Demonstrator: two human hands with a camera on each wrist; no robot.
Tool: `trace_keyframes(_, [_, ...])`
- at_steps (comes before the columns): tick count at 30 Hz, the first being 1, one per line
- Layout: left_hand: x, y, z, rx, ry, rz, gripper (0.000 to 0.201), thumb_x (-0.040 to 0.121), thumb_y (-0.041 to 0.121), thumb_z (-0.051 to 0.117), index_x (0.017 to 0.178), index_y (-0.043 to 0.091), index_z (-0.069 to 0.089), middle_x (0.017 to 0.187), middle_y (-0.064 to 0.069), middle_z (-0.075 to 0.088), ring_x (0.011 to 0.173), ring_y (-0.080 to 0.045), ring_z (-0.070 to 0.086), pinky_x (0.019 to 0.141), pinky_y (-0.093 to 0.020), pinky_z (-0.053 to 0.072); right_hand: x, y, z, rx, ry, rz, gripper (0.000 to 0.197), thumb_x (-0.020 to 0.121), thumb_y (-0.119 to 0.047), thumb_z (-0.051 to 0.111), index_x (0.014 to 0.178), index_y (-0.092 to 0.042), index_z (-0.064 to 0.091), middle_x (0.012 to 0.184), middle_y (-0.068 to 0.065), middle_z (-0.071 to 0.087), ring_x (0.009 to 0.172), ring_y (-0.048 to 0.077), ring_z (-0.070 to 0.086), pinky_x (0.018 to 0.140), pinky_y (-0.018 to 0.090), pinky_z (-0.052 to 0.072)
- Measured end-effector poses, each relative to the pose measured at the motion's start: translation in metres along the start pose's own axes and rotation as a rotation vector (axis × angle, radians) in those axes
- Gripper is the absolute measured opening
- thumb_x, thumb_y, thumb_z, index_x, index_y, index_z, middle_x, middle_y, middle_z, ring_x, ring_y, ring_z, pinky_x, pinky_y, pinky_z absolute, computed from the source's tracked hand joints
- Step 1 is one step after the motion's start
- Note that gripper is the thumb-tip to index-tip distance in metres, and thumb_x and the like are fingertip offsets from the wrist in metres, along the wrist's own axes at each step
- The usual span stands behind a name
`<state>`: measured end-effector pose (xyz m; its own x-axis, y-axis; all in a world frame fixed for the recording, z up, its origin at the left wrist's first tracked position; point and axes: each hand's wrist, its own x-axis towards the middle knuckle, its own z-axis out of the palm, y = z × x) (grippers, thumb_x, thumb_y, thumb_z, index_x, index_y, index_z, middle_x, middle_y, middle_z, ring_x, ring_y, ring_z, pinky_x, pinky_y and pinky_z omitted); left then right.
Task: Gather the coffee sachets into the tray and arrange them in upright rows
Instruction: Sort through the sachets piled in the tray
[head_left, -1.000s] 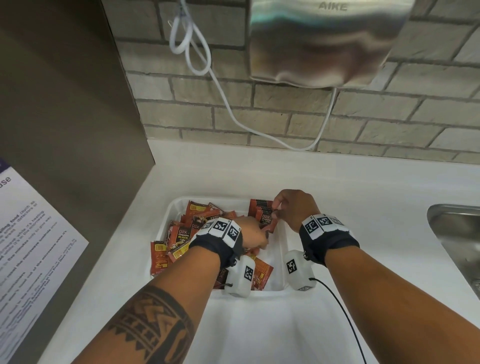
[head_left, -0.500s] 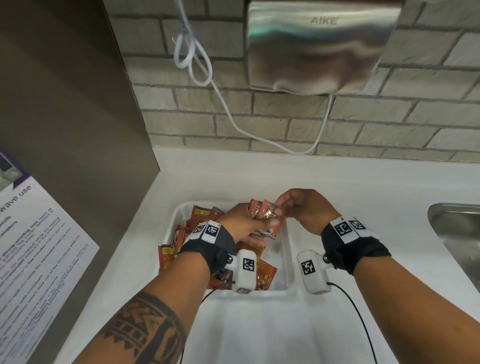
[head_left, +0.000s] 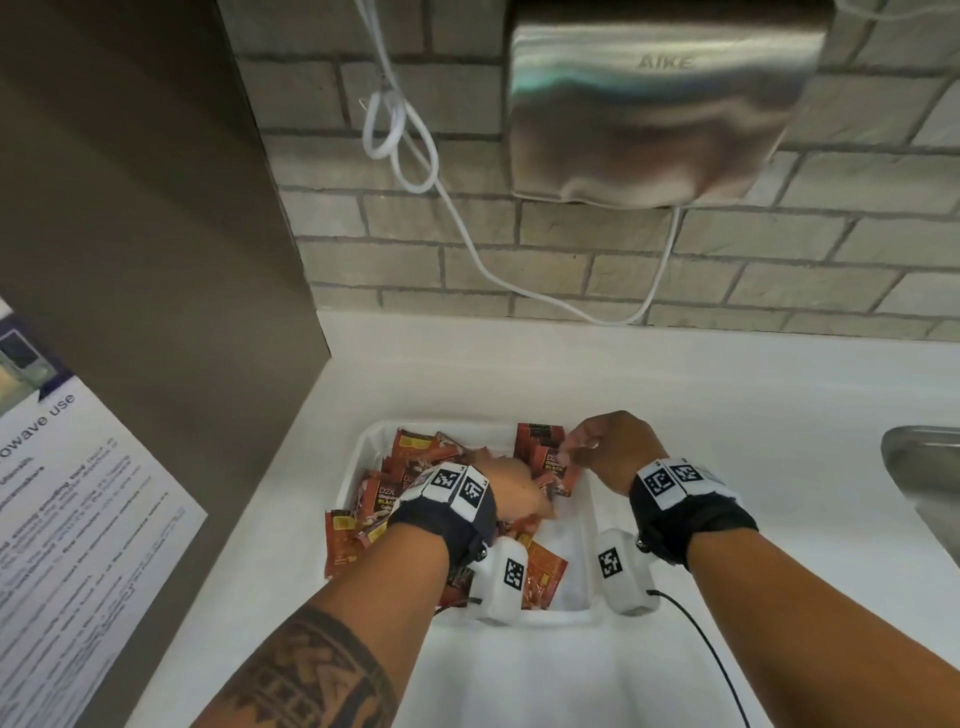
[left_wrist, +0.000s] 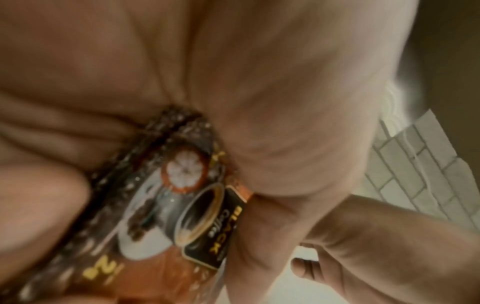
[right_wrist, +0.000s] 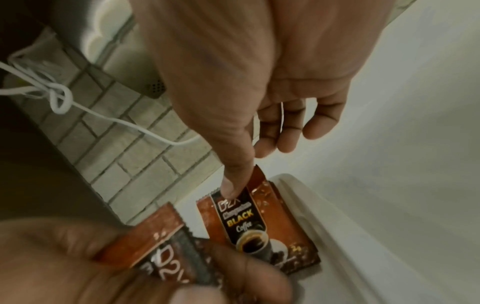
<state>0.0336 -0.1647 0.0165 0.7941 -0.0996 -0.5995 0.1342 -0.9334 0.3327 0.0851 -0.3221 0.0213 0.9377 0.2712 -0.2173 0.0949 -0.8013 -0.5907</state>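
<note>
1. Here, the coffee sachets (head_left: 410, 499) lie jumbled in the white tray (head_left: 582, 561); too many overlap to count, and one hangs over its left rim.
2. The left hand (head_left: 511, 491) clasps a small bunch of sachets (left_wrist: 166, 216) inside the tray.
3. The right hand (head_left: 610, 449) pinches an upright sachet (right_wrist: 257, 218) by its top edge at the far right wall.
4. The tray sits on a white counter (head_left: 727, 415) below a brick wall (head_left: 571, 249), one steel hand dryer (head_left: 660, 98) and a sink (head_left: 924, 478) at right.
</note>
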Motion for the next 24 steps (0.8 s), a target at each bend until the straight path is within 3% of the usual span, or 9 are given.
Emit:
trace_keyframes(1, [0.003,0.002,0.001,-0.01,-0.005,-0.003,0.034,0.095,0.05,0.058,0.093,0.016,0.064,0.104,-0.007,0.066,0.094,-0.022,0.06,0.087,-0.032,0.044,0.001,-0.001,0.002,-0.021,-0.018,0.005,0.007,0.084,-0.019,0.071,0.083,-0.022,0.077,0.08,-0.015,0.066,0.083,0.008,0.06,0.062,0.015,0.039])
trace_keyframes(5, [0.013,0.004,0.004,-0.062,-0.014,-0.015,0.033,0.096,0.047,0.059,0.083,0.016,0.06,0.082,0.0,0.059,0.071,-0.016,0.055,0.062,-0.028,0.042,0.006,-0.004,0.006,-0.077,-0.07,0.02,0.017,0.081,-0.018,0.07,0.068,-0.028,0.071,0.087,-0.011,0.073,0.087,0.011,0.065,0.073,0.021,0.045])
trace_keyframes(7, [0.018,0.003,0.004,-0.046,-0.016,-0.019,0.035,0.096,0.046,0.059,0.078,0.016,0.059,0.076,0.001,0.057,0.065,-0.013,0.052,0.056,-0.026,0.038,0.008,-0.004,0.007,-0.074,-0.065,0.035,0.01,0.082,-0.018,0.072,0.075,-0.025,0.072,0.085,-0.012,0.07,0.085,0.01,0.064,0.073,0.021,0.046])
trace_keyframes(9, [0.021,0.003,0.004,-0.028,-0.016,-0.027,0.036,0.095,0.047,0.059,0.079,0.015,0.059,0.077,0.0,0.058,0.067,-0.014,0.053,0.057,-0.027,0.039,0.008,-0.002,0.008,-0.047,-0.04,0.043,0.006,0.082,-0.018,0.075,0.082,-0.023,0.072,0.083,-0.012,0.066,0.081,0.009,0.061,0.066,0.019,0.044])
trace_keyframes(11, [0.025,0.002,0.005,-0.023,-0.015,-0.038,0.037,0.095,0.048,0.059,0.078,0.016,0.059,0.078,0.0,0.058,0.068,-0.014,0.053,0.057,-0.027,0.039,0.009,0.0,0.009,-0.018,-0.019,0.041,0.013,0.08,-0.018,0.078,0.079,-0.026,0.068,0.082,-0.01,0.065,0.077,0.008,0.06,0.058,0.017,0.041])
trace_keyframes(13, [0.027,0.003,0.006,-0.024,-0.026,-0.039,0.039,0.096,0.048,0.058,0.074,0.016,0.059,0.076,0.0,0.058,0.066,-0.014,0.052,0.057,-0.027,0.039,0.01,0.001,0.009,-0.016,-0.021,0.039,0.016,0.079,-0.018,0.079,0.077,-0.027,0.066,0.083,-0.008,0.067,0.075,0.009,0.061,0.057,0.016,0.041])
trace_keyframes(17, [0.027,0.002,0.008,-0.04,-0.02,-0.045,0.039,0.095,0.048,0.058,0.101,0.011,0.068,0.09,-0.004,0.062,0.08,-0.019,0.057,0.062,-0.028,0.041,0.01,0.0,0.009,-0.035,-0.02,0.026,0.017,0.079,-0.021,0.079,0.076,-0.028,0.064,0.087,-0.006,0.068,0.08,0.011,0.062,0.06,0.017,0.043])
trace_keyframes(20, [0.025,0.003,0.008,-0.037,-0.009,-0.046,0.037,0.096,0.047,0.058,0.102,0.011,0.067,0.095,-0.006,0.063,0.083,-0.019,0.057,0.056,-0.026,0.039,0.01,0.0,0.009,-0.042,-0.022,0.019,0.018,0.079,-0.022,0.08,0.076,-0.028,0.063,0.086,-0.007,0.067,0.081,0.011,0.061,0.061,0.018,0.042])
trace_keyframes(24, [0.018,0.003,0.008,-0.095,-0.004,-0.055,0.045,0.095,0.045,0.061,0.115,0.005,0.067,0.1,-0.01,0.066,0.081,-0.02,0.057,0.058,-0.026,0.04,0.008,0.002,0.008,-0.035,-0.017,0.015,0.013,0.08,-0.023,0.079,0.08,-0.026,0.066,0.082,-0.011,0.062,0.082,0.012,0.06,0.06,0.016,0.041])
